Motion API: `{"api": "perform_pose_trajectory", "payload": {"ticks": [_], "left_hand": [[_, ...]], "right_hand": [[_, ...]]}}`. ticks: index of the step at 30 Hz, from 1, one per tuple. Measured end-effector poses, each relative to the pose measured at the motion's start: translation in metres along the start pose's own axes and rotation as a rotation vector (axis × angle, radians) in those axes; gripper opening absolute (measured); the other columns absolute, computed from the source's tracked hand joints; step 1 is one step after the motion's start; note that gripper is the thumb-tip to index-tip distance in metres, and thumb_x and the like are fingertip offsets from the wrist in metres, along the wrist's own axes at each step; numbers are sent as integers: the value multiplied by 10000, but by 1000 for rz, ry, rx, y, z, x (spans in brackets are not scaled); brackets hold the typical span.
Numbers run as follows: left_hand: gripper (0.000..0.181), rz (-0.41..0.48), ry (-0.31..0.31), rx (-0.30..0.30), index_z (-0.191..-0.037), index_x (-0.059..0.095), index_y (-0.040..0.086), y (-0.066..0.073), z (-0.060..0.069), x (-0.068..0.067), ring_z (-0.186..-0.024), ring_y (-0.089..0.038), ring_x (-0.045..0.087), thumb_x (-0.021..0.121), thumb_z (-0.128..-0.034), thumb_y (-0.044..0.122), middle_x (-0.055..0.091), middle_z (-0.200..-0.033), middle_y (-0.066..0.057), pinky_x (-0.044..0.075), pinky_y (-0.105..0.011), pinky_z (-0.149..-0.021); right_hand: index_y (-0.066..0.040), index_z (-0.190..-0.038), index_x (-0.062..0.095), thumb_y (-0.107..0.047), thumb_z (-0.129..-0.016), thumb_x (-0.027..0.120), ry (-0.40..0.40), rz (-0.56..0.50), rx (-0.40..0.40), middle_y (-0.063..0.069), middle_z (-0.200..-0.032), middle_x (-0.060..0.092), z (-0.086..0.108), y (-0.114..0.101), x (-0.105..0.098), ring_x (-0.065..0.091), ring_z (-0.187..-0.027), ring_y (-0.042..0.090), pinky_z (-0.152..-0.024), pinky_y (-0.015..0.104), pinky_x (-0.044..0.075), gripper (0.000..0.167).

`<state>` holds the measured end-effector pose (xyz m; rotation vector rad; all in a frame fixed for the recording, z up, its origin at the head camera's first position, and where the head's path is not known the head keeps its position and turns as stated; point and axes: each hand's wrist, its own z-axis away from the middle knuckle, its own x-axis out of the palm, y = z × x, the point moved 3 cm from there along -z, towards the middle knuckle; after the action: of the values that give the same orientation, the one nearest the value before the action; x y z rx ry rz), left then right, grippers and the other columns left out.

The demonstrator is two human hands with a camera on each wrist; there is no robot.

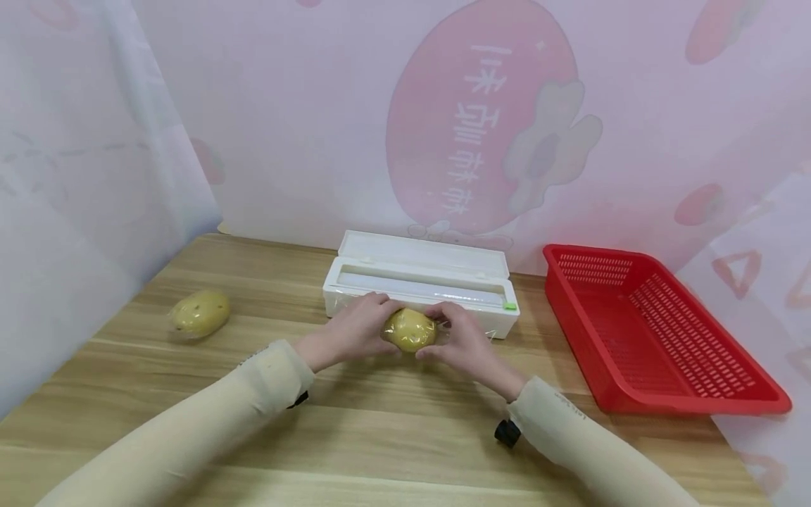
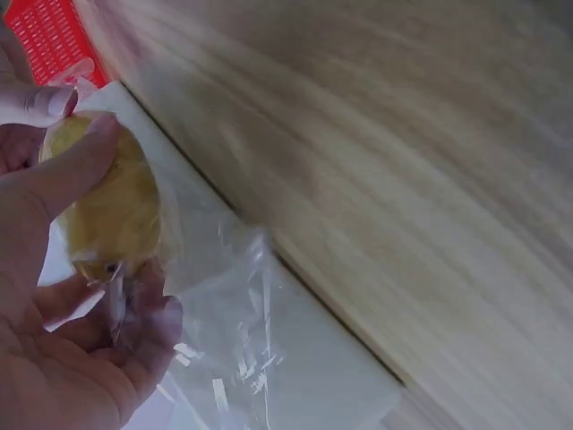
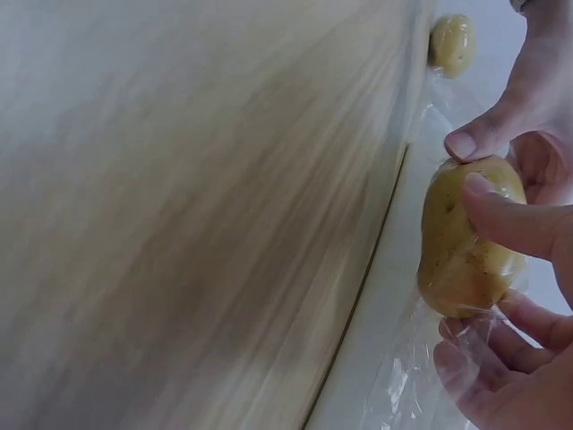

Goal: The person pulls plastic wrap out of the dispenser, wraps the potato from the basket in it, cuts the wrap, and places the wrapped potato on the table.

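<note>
Between both hands is a yellow potato (image 1: 410,331) with clear plastic film around it, held just in front of a white cling film box (image 1: 421,285). My left hand (image 1: 355,329) grips its left side, thumb pressed on the skin in the left wrist view. On the other side my right hand (image 1: 461,341) holds the potato (image 3: 470,237), and its fingertips touch loose film at the end. Crinkled clear film (image 2: 237,331) hangs over the box's front. The box lid stands up, showing the white roll inside.
Another potato (image 1: 201,313), in clear film, lies on the table's left side. A red plastic basket (image 1: 608,352) with perforated walls stands at the right. The wooden table (image 1: 380,451) backs onto a pink printed curtain (image 1: 304,141).
</note>
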<state>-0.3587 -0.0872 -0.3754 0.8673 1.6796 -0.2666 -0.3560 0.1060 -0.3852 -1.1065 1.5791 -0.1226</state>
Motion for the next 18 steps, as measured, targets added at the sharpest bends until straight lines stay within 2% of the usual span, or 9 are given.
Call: {"api": "perform_pose_trajectory", "payload": {"ticks": [4, 8, 13, 18], "left_hand": [[623, 29, 49, 32, -1179, 579, -15, -3, 1, 2, -923, -235, 567, 917, -686, 160, 550, -1071, -112, 512, -369, -812], [460, 27, 88, 44, -1124, 584, -10, -5, 1, 1, -895, -229, 585, 823, -733, 2, 550, -1039, -105, 528, -357, -778], [311, 15, 90, 37, -1046, 608, 19, -7, -1, -3, -854, -214, 614, 788, -793, -1, 617, -966, -84, 536, -336, -722], [314, 20, 63, 62, -1009, 612, 34, -9, -3, -3, -853, -232, 633, 817, -775, -2, 650, -945, -89, 538, -340, -723]], "right_hand": [[-39, -1121, 633, -146, -653, 932, 11, 7, -44, 29, -1084, 650, 0, 3, -1, 618, -977, 179, -856, 365, 516, 566], [-25, -1142, 648, -162, -676, 917, 19, 8, -89, 50, -1084, 635, 1, 5, -3, 612, -969, 204, -844, 373, 524, 555], [-39, -1176, 670, -182, -685, 908, 33, 23, -102, 55, -1080, 626, 1, 8, -6, 608, -958, 202, -821, 360, 536, 564], [-55, -1158, 668, -164, -650, 928, 10, 29, -74, 29, -1066, 621, 0, 9, -7, 614, -935, 189, -796, 345, 543, 581]]}}
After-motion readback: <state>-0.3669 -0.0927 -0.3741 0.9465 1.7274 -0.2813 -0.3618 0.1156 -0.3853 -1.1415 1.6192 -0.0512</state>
